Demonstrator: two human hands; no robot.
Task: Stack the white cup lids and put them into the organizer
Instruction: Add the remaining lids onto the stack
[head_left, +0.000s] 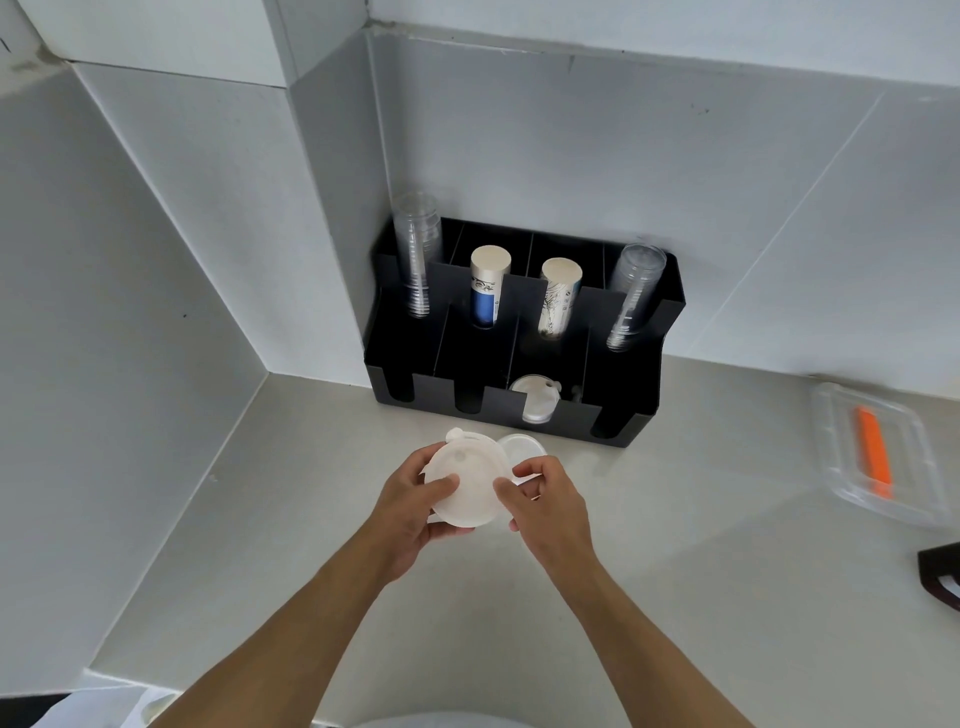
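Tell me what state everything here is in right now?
White cup lids: stacked, held by both hands above the counter.
Left hand: gripping the stack.
Right hand: gripping the stack.
Organizer: upright against the wall, some lids already in a front slot.
Clear tray: holds an orange item.

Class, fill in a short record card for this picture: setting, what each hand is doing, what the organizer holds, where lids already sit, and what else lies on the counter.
setting: pale counter in a white wall corner
left hand: grips the white lids from the left
right hand: pinches the lids' right edge
organizer: black, against the wall; back row holds two clear cup stacks and two paper cup stacks
lids already stored: third front slot from the left
also on the counter: clear tray with an orange item
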